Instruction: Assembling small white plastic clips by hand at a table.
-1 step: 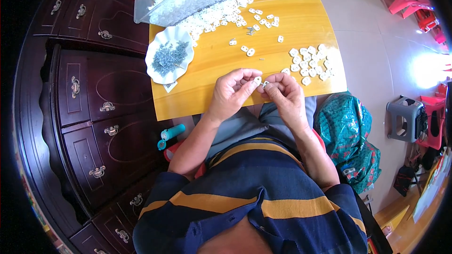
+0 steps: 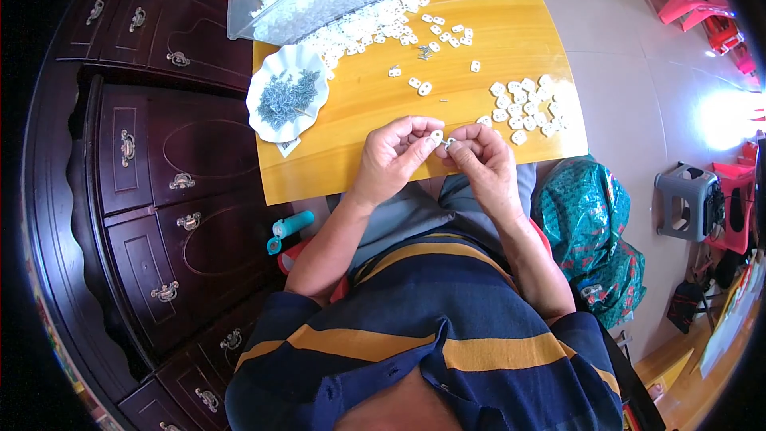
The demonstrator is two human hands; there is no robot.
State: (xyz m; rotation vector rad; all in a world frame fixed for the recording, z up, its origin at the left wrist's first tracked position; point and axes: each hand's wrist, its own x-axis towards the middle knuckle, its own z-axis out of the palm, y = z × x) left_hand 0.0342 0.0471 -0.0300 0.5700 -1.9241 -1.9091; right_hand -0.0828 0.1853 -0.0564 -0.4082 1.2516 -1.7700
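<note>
Over the table's near edge, my left hand [image 2: 392, 158] pinches a small white plastic piece [image 2: 436, 136] between thumb and fingers. Close beside it, the thumb and fingers of my right hand [image 2: 487, 166] are closed on a small shiny piece [image 2: 450, 142], too small to tell exactly. The fingertips of both hands nearly meet. Just beyond them lie a tiny metal pin or screw [image 2: 444, 100] and a loose pair of white two-holed pieces [image 2: 424, 88]. To the right sits a cluster of similar white pieces [image 2: 523, 104].
A scalloped white dish [image 2: 255, 104] of small metal screws or nails stands at the table's left edge. Behind it, a clear bin [image 2: 335, 4] holds many white pieces, with more heaped alongside. Dark drawers [image 2: 199, 144] flank the left; a green bag [image 2: 586, 215] and grey stool [image 2: 685, 199] stand right.
</note>
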